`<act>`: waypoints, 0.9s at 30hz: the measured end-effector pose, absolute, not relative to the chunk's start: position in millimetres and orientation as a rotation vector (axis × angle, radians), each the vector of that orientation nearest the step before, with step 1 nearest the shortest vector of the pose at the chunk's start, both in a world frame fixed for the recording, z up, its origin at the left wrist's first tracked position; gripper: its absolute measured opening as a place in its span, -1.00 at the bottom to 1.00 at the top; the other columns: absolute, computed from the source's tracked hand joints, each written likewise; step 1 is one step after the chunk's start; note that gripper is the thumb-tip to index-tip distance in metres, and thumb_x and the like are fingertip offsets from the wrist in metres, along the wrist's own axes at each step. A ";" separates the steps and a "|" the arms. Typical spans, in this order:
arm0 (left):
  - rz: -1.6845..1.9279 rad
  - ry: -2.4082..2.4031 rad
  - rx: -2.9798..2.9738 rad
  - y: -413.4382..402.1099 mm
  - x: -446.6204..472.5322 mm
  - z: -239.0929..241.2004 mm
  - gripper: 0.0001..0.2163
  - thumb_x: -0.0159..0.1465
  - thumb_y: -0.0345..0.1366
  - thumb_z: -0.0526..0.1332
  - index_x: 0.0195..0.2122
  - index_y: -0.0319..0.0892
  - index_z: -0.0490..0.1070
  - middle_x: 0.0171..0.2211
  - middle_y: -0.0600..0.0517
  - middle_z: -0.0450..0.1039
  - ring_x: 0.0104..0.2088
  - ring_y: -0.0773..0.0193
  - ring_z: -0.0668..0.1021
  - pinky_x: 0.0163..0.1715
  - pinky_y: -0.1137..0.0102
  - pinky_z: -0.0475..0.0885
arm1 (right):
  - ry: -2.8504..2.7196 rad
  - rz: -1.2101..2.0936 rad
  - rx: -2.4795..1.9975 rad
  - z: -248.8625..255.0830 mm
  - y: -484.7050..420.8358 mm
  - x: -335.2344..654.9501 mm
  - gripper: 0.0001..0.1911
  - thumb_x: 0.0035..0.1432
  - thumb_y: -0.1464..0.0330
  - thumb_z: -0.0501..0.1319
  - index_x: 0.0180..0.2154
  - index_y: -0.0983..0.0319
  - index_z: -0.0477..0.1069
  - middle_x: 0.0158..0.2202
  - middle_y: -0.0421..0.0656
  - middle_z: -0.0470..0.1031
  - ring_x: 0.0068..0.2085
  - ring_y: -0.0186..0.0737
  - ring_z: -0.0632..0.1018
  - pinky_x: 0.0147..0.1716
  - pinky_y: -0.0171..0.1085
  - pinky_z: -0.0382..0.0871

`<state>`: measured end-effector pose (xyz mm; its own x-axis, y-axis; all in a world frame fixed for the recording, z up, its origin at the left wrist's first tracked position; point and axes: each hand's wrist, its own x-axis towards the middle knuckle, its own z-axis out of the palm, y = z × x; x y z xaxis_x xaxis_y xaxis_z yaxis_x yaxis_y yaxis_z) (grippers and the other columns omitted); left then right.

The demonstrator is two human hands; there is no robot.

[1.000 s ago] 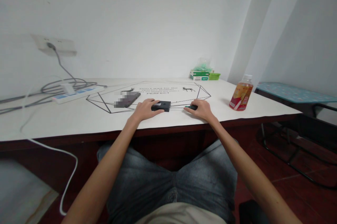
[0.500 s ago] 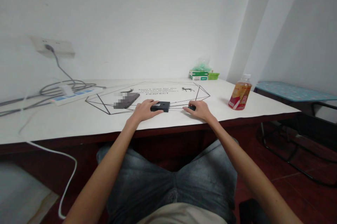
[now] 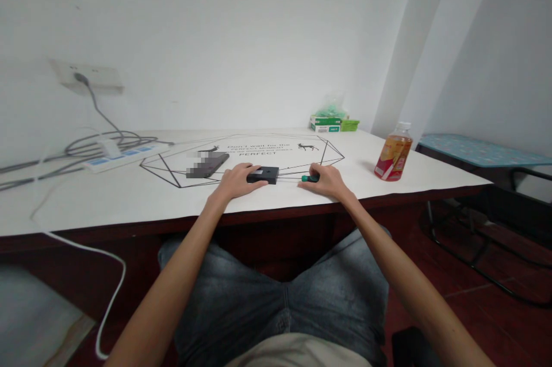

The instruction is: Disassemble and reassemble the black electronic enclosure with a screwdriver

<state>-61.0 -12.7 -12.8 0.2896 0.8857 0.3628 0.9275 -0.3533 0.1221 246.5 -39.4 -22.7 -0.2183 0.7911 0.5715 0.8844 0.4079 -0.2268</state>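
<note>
My left hand (image 3: pixel 238 179) is closed around the left part of a small flat black box (image 3: pixel 269 175) on the white table, thumb along its near side and fingers over the far side. In my right hand (image 3: pixel 326 180) is what looks like a screwdriver (image 3: pixel 306 179), with a black and green handle. A thin line runs from its green end toward the box; I cannot tell the shaft from the table's printed lines, nor whether the tip touches the box.
A dark phone-like slab (image 3: pixel 211 165), partly pixelated, lies left of my left hand. A bottle of reddish drink (image 3: pixel 393 153) stands at the right. Green boxes (image 3: pixel 326 124) sit at the back. A power strip (image 3: pixel 125 158) with cables lies at the left.
The green end of the screwdriver now shows past my right fingers, where mostly its black part showed before. My right fingers have shifted slightly; the left hand and box stay put.
</note>
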 end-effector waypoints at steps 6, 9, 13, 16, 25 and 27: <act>-0.546 -1.718 -2.435 -12.4 -61.7 -12.6 -0.35 0.26 0.25 0.15 0.27 0.03 0.42 0.32 -0.13 0.34 0.29 -0.18 0.37 0.22 -0.04 0.28 | -2.037 -0.265 -1.458 -23.2 -36.6 246.7 -0.48 0.25 -0.06 0.19 -0.50 0.20 0.51 -0.50 -0.11 0.55 -0.41 -0.20 0.50 -0.41 -0.26 0.06; -0.624 -1.657 -2.417 -15.0 -59.8 -12.8 -0.38 0.26 0.21 0.20 0.23 0.00 0.47 0.29 -0.15 0.37 0.28 -0.21 0.38 0.23 -0.07 0.25 | -1.995 -0.282 -1.484 -23.7 -36.2 246.7 -0.48 0.25 -0.07 0.19 -0.48 0.21 0.53 -0.48 -0.10 0.57 -0.39 -0.18 0.51 -0.40 -0.26 0.08; -0.841 -1.464 -2.420 -21.2 -45.3 -11.2 -0.54 0.29 0.08 0.23 0.12 0.01 0.56 0.21 -0.09 0.45 0.24 -0.11 0.41 0.27 -0.01 0.22 | -1.968 -0.301 -1.501 -24.2 -36.0 245.9 -0.48 0.24 -0.07 0.19 -0.49 0.21 0.53 -0.49 -0.09 0.57 -0.39 -0.17 0.52 -0.41 -0.26 0.08; -0.941 -1.378 -2.449 -22.4 -27.3 -10.1 -0.68 0.31 -0.02 0.24 0.00 0.02 0.62 0.15 -0.05 0.50 0.19 -0.03 0.45 0.24 0.04 0.26 | -1.952 -0.317 -1.489 -24.5 -35.8 245.9 -0.48 0.24 -0.06 0.19 -0.49 0.21 0.53 -0.48 -0.08 0.58 -0.38 -0.16 0.53 -0.40 -0.26 0.09; -1.001 -1.316 -2.459 -17.2 2.5 -7.9 -0.76 0.39 -0.19 0.18 -0.23 0.00 0.68 0.08 -0.02 0.54 0.14 0.03 0.47 0.20 0.04 0.27 | -1.877 -0.318 -1.481 -25.3 -35.0 247.3 -0.47 0.23 -0.06 0.19 -0.53 0.20 0.52 -0.49 -0.06 0.58 -0.39 -0.15 0.54 -0.41 -0.26 0.10; -1.003 -1.343 -2.443 -14.4 6.5 -4.6 -0.73 0.41 -0.18 0.15 -0.21 -0.02 0.68 0.07 -0.03 0.55 0.13 0.03 0.48 0.19 0.05 0.27 | -1.790 -0.324 -1.523 -25.1 -33.8 247.7 -0.45 0.24 -0.08 0.17 -0.56 0.20 0.49 -0.52 -0.06 0.56 -0.41 -0.15 0.52 -0.43 -0.25 0.06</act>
